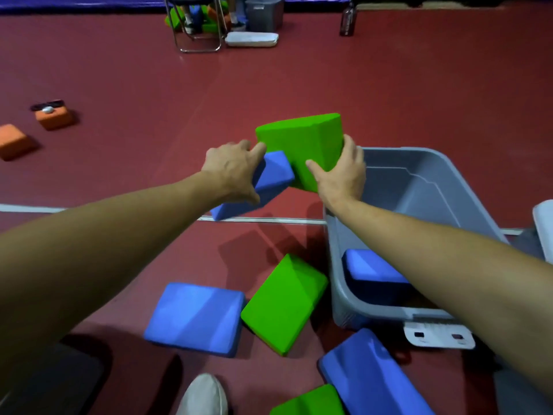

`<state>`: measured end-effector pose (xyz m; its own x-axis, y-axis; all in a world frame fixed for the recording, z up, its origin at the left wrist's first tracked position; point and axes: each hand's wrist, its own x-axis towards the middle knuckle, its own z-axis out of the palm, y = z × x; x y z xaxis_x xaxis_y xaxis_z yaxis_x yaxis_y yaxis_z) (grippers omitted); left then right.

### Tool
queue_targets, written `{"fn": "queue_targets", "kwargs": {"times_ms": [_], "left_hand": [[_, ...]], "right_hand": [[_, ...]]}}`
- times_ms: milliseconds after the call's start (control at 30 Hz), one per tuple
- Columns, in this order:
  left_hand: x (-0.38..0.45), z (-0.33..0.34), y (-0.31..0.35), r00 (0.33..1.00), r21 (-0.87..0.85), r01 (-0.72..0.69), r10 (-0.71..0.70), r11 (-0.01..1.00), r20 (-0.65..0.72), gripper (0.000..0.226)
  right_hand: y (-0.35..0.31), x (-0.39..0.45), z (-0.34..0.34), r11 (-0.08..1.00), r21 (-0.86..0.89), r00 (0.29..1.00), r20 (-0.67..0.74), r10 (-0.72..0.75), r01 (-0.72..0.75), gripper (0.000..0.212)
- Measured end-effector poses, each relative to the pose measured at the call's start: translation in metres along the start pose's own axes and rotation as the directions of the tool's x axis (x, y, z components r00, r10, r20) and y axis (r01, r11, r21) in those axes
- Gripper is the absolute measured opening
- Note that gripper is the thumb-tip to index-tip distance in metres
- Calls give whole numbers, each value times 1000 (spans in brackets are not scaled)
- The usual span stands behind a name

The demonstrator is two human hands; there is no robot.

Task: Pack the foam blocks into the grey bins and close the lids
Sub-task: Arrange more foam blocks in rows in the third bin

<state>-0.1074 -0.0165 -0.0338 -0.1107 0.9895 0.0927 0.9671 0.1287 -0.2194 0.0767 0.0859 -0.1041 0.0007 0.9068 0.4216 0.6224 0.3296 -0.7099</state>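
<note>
At frame centre the right hand [341,175] grips a green foam block [302,145] and the left hand [233,172] clasps a blue foam block [263,184], both lifted off the floor [149,85]. Packing looks under way: next, both likely swing right and drop into the open grey bin [434,163], where one blue block [371,271] already lies.

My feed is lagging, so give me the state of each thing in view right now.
Left hand: grips a blue block, lifted.
Right hand: grips a green block, lifted and tilted.
Grey bin: open, one blue block inside.
Floor blocks: blue, green, blue, green, lying loose, unpacked.
Orange blocks: far left, unpacked.
</note>
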Motion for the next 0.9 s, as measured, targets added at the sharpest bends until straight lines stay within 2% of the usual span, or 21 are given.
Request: {"fn": "queue_targets", "kwargs": {"times_ms": [67, 167, 300, 433, 533, 667, 767, 900], "left_hand": [[5, -11, 11, 986, -62, 25, -35, 998, -161, 75], [14, -28, 29, 943, -251, 36, -116, 967, -312, 69], [23, -47, 68, 892, -505, 5, -232, 863, -388, 64], [28, -53, 115, 877, -591, -119, -195, 798, -439, 62], [32, -52, 147, 895, -587, -192, -105, 787, -433, 62], [39, -32, 177, 939, -591, -204, -14, 781, -343, 62], [47, -11, 191, 967, -609, -198, 50, 768, -251, 63], [58, 16, 203, 981, -618, -195, 154, 761, -119, 69]], "right_hand": [[10, 10, -17, 1000, -2, 996, -89, -15, 15, 87], [32, 29, -51, 999, -44, 983, -184, -18, 10, 89], [76, 47, -102, 991, -120, 972, -235, 27, -57, 88], [123, 52, -145, 965, -215, 967, -237, 96, -148, 86], [156, 53, -166, 935, -329, 986, -139, 88, -130, 84], [182, 53, -179, 881, -465, 993, 25, 113, -88, 80], [200, 52, -180, 827, -561, 976, 187, 108, 16, 80], [222, 53, -182, 794, -577, 920, 387, 58, 192, 86]]}}
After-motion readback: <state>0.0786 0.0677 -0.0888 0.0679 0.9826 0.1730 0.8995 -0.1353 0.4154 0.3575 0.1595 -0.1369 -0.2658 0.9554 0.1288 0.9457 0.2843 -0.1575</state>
